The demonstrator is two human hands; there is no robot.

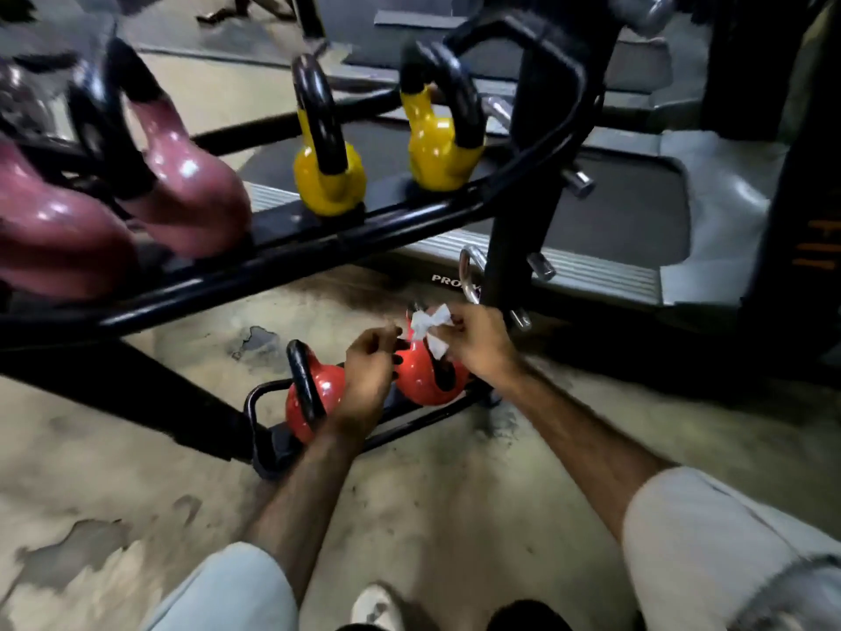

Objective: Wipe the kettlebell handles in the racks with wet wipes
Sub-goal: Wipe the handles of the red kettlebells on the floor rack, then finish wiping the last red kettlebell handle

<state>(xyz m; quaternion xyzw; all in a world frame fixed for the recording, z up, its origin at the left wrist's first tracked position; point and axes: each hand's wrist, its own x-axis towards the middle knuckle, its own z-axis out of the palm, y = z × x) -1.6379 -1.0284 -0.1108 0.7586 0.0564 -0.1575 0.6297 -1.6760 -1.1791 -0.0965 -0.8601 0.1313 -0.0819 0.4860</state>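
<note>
Worn gym floor (136,448) beneath kettlebell rack (318,248). Red kettlebells (423,380) on lowest tier. Wet wipe (430,327) pinched by right hand (478,343); left hand (371,371) curled, grip unclear. Risk: bunched wipe slipping, missing handle.

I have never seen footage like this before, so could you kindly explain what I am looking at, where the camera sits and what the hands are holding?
This single picture comes from a camera worn on a person's head, looking forward and down, so the two arms reaching in from below are the wearer's own. The right hand pinches a crumpled white wet wipe, and the left hand seems to pinch its other end, though blur makes that uncertain. Just beneath them two red kettlebells sit on the low shelf of a black rack. On the upper shelf stand two yellow kettlebells and, to the left, pink kettlebells. Behind the rack is a treadmill.
</note>
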